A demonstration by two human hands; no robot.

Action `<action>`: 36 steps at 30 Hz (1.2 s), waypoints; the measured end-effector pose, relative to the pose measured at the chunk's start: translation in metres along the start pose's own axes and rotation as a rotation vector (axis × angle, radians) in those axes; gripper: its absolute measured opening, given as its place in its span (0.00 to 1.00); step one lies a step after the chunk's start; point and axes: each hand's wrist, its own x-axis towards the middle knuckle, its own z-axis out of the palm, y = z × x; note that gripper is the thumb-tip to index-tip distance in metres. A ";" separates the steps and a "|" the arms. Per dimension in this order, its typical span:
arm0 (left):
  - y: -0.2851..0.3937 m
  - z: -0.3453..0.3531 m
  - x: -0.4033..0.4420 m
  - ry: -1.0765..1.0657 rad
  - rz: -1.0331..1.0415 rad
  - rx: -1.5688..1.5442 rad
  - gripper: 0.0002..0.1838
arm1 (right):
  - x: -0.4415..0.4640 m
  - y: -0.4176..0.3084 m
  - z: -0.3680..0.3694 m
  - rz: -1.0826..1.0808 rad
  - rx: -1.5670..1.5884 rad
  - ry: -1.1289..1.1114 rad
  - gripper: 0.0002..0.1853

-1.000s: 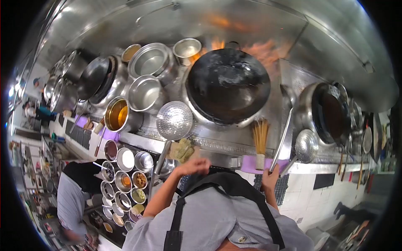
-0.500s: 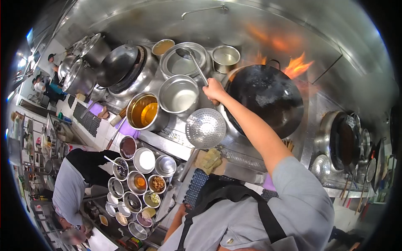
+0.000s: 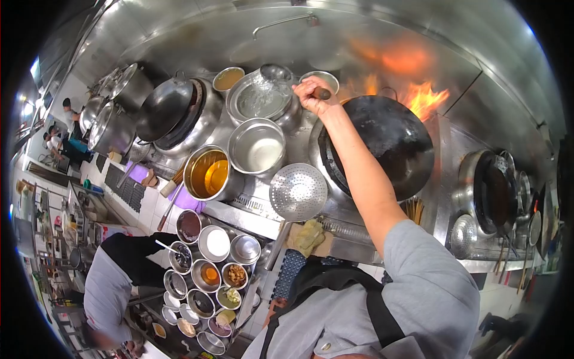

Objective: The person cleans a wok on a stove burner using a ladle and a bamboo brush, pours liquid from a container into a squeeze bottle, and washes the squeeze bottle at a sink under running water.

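My right hand (image 3: 315,96) is closed round the wooden-ended handle of a ladle (image 3: 275,73). The ladle's metal bowl is held over the wide water pot (image 3: 234,106), where the water is stirred and splashing. Right of my wrist sits a black wok (image 3: 382,149) with a thin wisp of steam, and flames rise behind it. A perforated strainer (image 3: 298,192) lies left of the wok. Low in the view, my left hand (image 3: 277,304) shows only in part beside my apron, its fingers hidden.
A pot of oil (image 3: 207,173) and a pot of pale liquid (image 3: 257,146) stand left of the strainer. Several seasoning bowls (image 3: 214,242) fill a rack at lower left. A folded cloth (image 3: 309,237) lies on the front edge. Another person (image 3: 107,287) bends over at left.
My right hand has moved up, and the ladle's bowl has shifted up to the far side of the water pot. The water there, calm before, now splashes. The wok steams less.
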 end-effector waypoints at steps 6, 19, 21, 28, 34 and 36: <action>0.044 -0.019 0.007 0.015 0.165 0.317 0.13 | -0.112 -0.053 0.043 -0.194 -0.156 -0.042 0.27; 0.499 0.024 -0.086 0.558 1.389 0.462 0.10 | -0.443 -0.142 -0.012 -0.611 -0.775 0.339 0.09; 0.542 0.041 -0.088 0.776 1.451 0.592 0.10 | -0.489 -0.149 -0.036 -0.633 -0.954 0.484 0.14; 0.562 0.056 -0.007 0.803 1.241 0.939 0.08 | -0.614 -0.091 -0.119 -0.706 -1.673 1.297 0.09; 0.570 0.052 -0.011 0.615 1.088 1.022 0.07 | -0.594 -0.041 -0.154 -0.879 -2.221 1.713 0.23; 0.569 0.052 -0.008 0.614 1.172 0.907 0.08 | -0.552 -0.021 -0.130 -1.021 -2.263 1.545 0.25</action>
